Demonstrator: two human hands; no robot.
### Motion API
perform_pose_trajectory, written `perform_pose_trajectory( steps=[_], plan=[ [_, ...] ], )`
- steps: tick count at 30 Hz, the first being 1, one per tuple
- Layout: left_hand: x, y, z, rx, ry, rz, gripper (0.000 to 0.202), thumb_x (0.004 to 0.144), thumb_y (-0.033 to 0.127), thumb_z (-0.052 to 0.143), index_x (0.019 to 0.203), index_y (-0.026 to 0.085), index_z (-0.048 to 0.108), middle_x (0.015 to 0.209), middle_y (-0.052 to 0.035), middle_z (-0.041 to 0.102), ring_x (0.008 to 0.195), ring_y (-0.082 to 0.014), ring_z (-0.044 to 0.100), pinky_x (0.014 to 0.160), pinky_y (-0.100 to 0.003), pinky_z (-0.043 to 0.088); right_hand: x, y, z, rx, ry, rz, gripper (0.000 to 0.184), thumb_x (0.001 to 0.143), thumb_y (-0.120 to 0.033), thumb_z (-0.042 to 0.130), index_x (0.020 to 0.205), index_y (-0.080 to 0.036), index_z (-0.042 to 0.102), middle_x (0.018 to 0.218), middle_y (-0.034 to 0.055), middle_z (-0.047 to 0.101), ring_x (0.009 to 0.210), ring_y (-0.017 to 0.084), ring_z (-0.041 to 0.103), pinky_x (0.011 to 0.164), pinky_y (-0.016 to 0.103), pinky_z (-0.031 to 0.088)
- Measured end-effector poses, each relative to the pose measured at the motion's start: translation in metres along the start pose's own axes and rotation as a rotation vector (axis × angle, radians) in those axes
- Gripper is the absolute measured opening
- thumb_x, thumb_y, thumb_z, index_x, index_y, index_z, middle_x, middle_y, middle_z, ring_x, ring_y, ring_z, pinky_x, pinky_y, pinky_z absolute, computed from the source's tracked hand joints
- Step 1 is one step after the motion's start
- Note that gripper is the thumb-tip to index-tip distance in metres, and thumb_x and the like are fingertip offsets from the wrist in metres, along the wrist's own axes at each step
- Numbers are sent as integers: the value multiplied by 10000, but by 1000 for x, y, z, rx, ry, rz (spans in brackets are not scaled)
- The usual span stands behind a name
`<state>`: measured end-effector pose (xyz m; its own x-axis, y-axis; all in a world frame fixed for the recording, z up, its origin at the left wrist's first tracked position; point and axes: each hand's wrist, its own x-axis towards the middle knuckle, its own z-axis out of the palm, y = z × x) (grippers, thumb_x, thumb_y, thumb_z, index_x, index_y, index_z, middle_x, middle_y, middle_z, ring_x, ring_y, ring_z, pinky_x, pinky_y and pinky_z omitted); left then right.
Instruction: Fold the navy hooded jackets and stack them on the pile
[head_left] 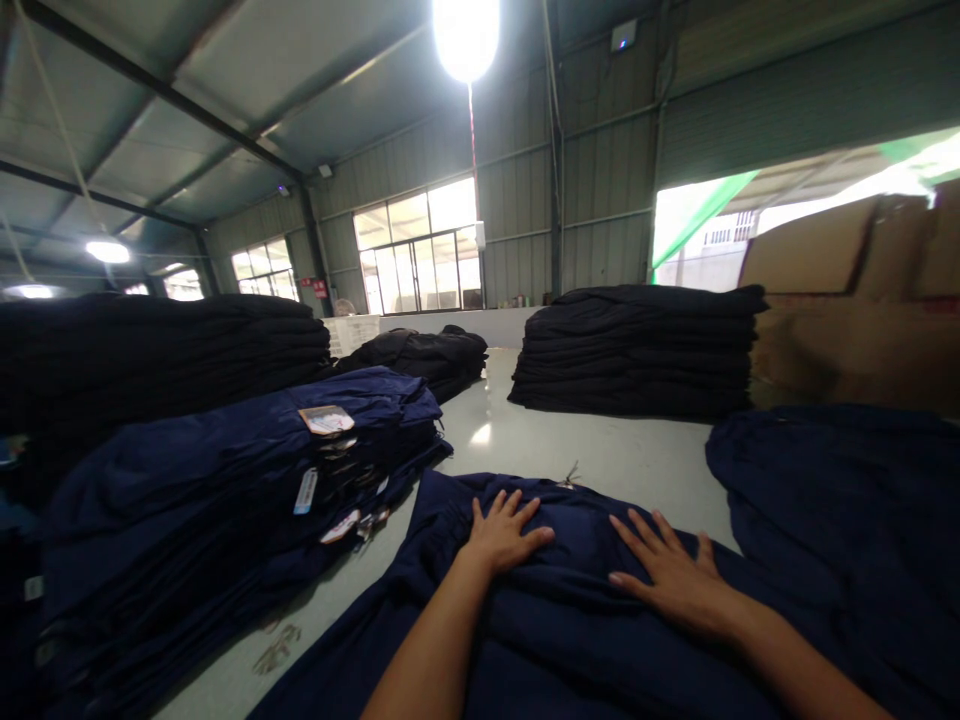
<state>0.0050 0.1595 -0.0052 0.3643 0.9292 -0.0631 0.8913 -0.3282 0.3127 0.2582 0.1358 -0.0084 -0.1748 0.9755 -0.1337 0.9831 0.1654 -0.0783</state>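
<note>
A navy blue garment (570, 640) lies spread on the pale table (495, 440) in front of me; its exact kind I cannot make out. My left hand (504, 535) rests flat on its upper part, fingers spread. To the right, my right hand (671, 575) also lies on the cloth with its fingers apart. Neither hand grips anything. Dark strings (571, 474) stick up at the garment's far edge, between and beyond the hands. The near part of the garment runs out of view at the bottom.
Left stands a pile of navy garments (225, 460) with paper tags (328, 420) hanging from it. Another navy heap (840, 510) lies at the right. Black folded garments (637, 350) are stacked at the back. Cardboard boxes (817, 250) stand behind on the right.
</note>
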Motion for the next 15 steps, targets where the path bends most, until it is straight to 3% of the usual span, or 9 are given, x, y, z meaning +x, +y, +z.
perform_pose_trajectory(
  steps=[10,15],
  plan=[
    [7,-2,8,45,40,-41,728,782,757,114,1410,398,196,1518,39,92,1381,-294,42,1034,-650,-9,2,0,4,-20,-19,14,823,747,-727,209,1438,-288,120,1514,31,11,1368,319,-29,1007,693,39],
    [8,12,-2,60,-86,-112,739,781,739,188,1422,373,167,1520,19,24,1379,-312,-22,1007,-681,-45,6,2,10,-50,-5,22,836,737,-707,217,1441,-268,113,1514,48,17,1372,320,3,1002,689,78]
  ],
)
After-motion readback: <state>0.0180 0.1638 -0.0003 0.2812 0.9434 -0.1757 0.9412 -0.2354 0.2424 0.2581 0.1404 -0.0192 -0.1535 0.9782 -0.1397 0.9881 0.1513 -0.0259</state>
